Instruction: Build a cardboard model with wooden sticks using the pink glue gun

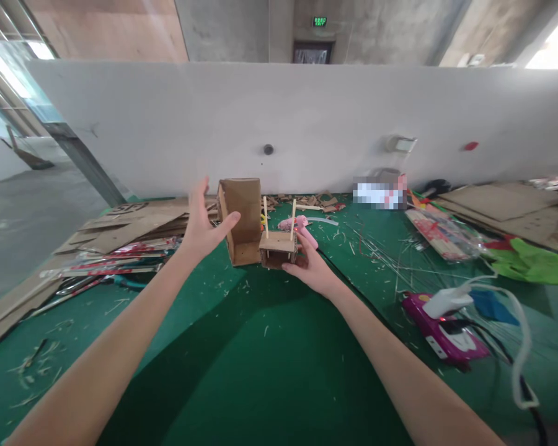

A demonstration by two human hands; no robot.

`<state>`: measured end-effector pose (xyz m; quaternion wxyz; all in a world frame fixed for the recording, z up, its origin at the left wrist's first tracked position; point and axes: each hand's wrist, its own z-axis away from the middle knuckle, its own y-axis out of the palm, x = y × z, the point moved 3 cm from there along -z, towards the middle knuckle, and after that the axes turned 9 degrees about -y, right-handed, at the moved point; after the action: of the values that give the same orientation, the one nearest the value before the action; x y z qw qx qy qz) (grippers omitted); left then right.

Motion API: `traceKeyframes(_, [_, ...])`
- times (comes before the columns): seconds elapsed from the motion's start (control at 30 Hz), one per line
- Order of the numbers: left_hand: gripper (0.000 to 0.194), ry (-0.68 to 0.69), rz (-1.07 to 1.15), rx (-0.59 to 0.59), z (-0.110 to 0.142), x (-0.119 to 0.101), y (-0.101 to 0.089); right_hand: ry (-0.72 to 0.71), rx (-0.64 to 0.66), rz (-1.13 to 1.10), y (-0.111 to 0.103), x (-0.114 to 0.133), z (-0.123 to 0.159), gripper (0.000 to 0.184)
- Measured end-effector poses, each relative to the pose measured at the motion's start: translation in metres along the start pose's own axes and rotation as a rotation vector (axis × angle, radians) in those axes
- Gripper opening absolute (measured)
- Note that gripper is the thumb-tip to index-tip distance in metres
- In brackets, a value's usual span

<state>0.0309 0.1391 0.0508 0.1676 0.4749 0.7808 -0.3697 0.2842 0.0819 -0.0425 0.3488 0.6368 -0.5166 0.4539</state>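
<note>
An upright, open-fronted cardboard box (245, 214) stands on the green table. My left hand (204, 223) is beside its left side, thumb and fingers spread apart; whether it touches the box I cannot tell. Against the box's lower right is a smaller cardboard box (278, 243), with two thin wooden sticks (292, 220) rising from its top. My right hand (310, 266) grips this small box at its right side, thumb at the front and fingers behind. Just behind the right hand lies a pink hot glue gun (302, 226) with a clear glue stick at its back.
Cardboard sheets (134, 220) and packaged sticks (144, 251) are stacked at the left. A purple power strip (444, 331) with plugs and cables sits at the right, near green fabric (530, 260). Cardboard scraps (316, 201) lie along the white partition (316, 124). Thin sticks and shavings are scattered about.
</note>
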Motion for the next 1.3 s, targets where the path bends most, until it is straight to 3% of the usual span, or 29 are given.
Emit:
traceKeyframes(0.07, [0.078,0.161,-0.126,-0.192,0.009,-0.023,-0.006,-0.002,0.002,-0.046,0.002,0.003,0.001,0.098])
traceKeyframes(0.1, [0.075,0.253,-0.16,-0.23,0.015,-0.036,-0.007,-0.004,0.009,-0.072,0.004,0.005,0.001,0.096])
traceKeyframes(0.2, [0.085,0.349,-0.191,0.007,0.031,-0.073,-0.001,0.004,0.063,-0.15,0.01,0.012,0.004,0.088])
traceKeyframes(0.33, [0.103,0.069,-0.119,0.318,0.041,-0.095,0.006,0.062,0.195,-0.267,0.021,0.02,0.011,0.082])
traceKeyframes(0.47, [0.109,-0.156,0.038,0.513,0.042,-0.088,0.006,0.101,0.271,-0.321,0.029,0.023,0.016,0.086])
traceKeyframes(0.63, [0.12,-0.149,0.056,0.621,0.045,-0.073,0.0,0.102,0.291,-0.3,0.033,0.02,0.015,0.089])
traceKeyframes(0.77, [0.111,-0.166,0.116,0.637,0.046,-0.068,-0.003,0.107,0.284,-0.298,0.037,0.019,0.016,0.09])
traceKeyframes(0.87, [0.106,-0.254,0.15,0.655,0.046,-0.064,-0.004,0.138,0.296,-0.31,0.041,0.024,0.02,0.081])
traceKeyframes(0.97, [0.103,-0.368,0.201,0.677,0.053,-0.056,-0.005,0.195,0.397,-0.316,0.044,0.031,0.025,0.072])
traceKeyframes(1.03, [0.101,-0.441,0.239,0.644,0.065,-0.051,-0.009,0.22,0.465,-0.283,0.043,0.036,0.025,0.075])
traceKeyframes(1.13, [0.094,-0.598,0.268,0.566,0.093,-0.049,-0.019,0.181,0.35,-0.009,0.026,0.041,0.018,0.067])
traceKeyframes(1.23, [0.08,-0.752,0.194,0.549,0.121,-0.052,-0.027,0.117,0.018,0.606,-0.005,0.05,0.009,0.043])
traceKeyframes(1.3, [0.076,-0.792,0.076,0.557,0.132,-0.055,-0.03,0.126,-0.115,1.05,-0.024,0.054,0.007,0.035])
